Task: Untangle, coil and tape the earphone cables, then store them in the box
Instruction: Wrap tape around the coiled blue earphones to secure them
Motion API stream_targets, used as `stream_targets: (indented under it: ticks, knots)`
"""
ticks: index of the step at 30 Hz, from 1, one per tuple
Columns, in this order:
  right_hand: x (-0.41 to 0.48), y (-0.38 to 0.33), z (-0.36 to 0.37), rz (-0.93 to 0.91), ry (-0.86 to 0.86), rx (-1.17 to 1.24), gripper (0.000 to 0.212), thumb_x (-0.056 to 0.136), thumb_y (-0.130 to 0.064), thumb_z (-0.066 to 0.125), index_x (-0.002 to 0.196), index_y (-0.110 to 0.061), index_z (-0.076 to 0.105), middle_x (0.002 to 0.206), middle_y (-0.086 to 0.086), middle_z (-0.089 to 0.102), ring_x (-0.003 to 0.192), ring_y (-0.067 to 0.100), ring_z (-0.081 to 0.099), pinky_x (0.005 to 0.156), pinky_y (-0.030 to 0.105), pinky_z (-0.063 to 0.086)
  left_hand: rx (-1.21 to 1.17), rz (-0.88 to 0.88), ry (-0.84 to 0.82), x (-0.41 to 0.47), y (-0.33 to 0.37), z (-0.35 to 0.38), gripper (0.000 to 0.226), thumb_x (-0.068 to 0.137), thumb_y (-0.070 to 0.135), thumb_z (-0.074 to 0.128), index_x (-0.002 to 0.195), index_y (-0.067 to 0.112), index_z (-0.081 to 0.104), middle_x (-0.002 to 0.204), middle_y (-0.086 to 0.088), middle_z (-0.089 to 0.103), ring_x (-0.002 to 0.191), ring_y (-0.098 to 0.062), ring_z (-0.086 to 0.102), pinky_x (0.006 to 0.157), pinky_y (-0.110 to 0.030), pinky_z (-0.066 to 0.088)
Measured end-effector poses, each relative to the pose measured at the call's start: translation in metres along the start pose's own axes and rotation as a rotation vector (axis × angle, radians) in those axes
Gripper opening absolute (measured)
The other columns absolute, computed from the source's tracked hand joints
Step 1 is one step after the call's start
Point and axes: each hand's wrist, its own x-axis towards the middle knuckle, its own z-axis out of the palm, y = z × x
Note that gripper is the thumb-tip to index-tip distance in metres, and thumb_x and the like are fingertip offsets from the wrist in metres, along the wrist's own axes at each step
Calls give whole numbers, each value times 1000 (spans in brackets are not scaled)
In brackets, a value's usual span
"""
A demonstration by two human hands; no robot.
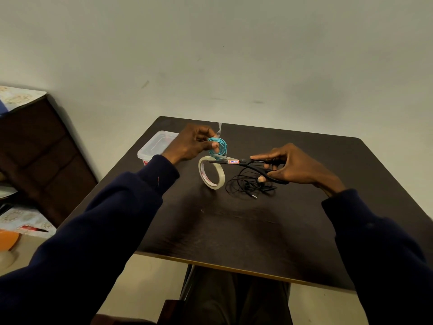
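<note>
My left hand [191, 144] holds a coiled turquoise earphone cable [220, 144] above the dark table [234, 226], with a clear strip of tape [219, 128] sticking up from the coil. My right hand [293, 166] grips black scissors [243, 162]; their blades are open just under the coil, pointing left. The roll of clear tape [211, 172] hangs tilted below the blades, joined to the coil by tape. A tangled black earphone cable [248, 185] lies on the table under my right hand. The clear plastic box [155, 145] stands at the table's far left edge.
A brown cabinet [39, 156] stands left of the table against the pale wall. Low on the left are a patterned surface with a red-handled item [35, 229] and an orange object [8, 239]. My knees show under the table's near edge.
</note>
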Motion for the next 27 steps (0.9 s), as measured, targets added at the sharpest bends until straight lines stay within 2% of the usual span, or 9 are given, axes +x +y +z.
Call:
stream_targets:
  ticks: [6,10,14,15,17,19,21,24,27]
  knots:
    - [-1,-1,-1,-2,-13,-1,53,77,-11,86,126,-27,71,78,-21,70,69,6,59,69,30,50,4,20,17,-1,-1,-1,7,90,15,73,95,11,70,97,-2,73,90,-7,69,73,-14,56]
    - [2,0,-1,-5,-13,-15,52,80,-3,79,126,-27,71,79,-19,70,70,7,59,71,33,52,0,20,17,-1,-1,1,10,89,14,74,96,7,71,94,0,72,84,-2,69,72,-13,55]
    - [2,-4,1,-11,-24,-11,51,80,-8,82,127,-24,70,75,-25,69,71,-1,61,69,25,49,-14,12,11,-2,-1,0,6,89,15,75,94,12,71,94,1,73,85,-2,69,72,-14,55]
    - [2,-4,2,-12,-21,-7,51,79,-11,84,127,-25,70,76,-23,69,71,0,62,68,27,50,-15,10,12,-3,-1,0,6,89,15,74,93,13,70,94,1,73,86,-3,70,73,-15,55]
    - [2,-4,4,-10,-2,-3,51,79,-17,85,126,-29,71,78,-11,72,73,14,65,71,39,54,-11,8,16,-3,0,-2,5,90,17,74,91,16,69,95,2,73,89,-5,70,74,-16,57]
    - [2,-3,5,-13,1,-4,49,80,-15,83,125,-30,71,80,-4,73,79,30,66,76,46,56,-8,5,20,-3,1,-2,6,90,17,74,90,16,69,94,2,72,87,-3,70,73,-15,56]
    - [3,-3,5,-17,5,-11,48,81,-15,83,125,-30,71,81,-9,75,80,27,68,77,43,56,5,1,24,-3,2,-3,6,90,17,74,91,15,69,93,4,72,84,0,69,70,-13,54]
    - [3,-2,5,-22,6,-37,48,81,-14,83,125,-26,71,77,-29,71,70,3,64,67,23,49,18,-8,33,-3,1,-3,9,91,17,73,95,10,69,94,2,71,85,-1,68,69,-11,53]
    - [3,-3,5,-14,4,-63,49,80,-15,84,126,-25,70,72,-37,65,65,-5,59,63,13,43,15,-17,39,-4,0,-3,8,90,16,73,94,10,69,94,1,72,86,-3,69,70,-13,55]
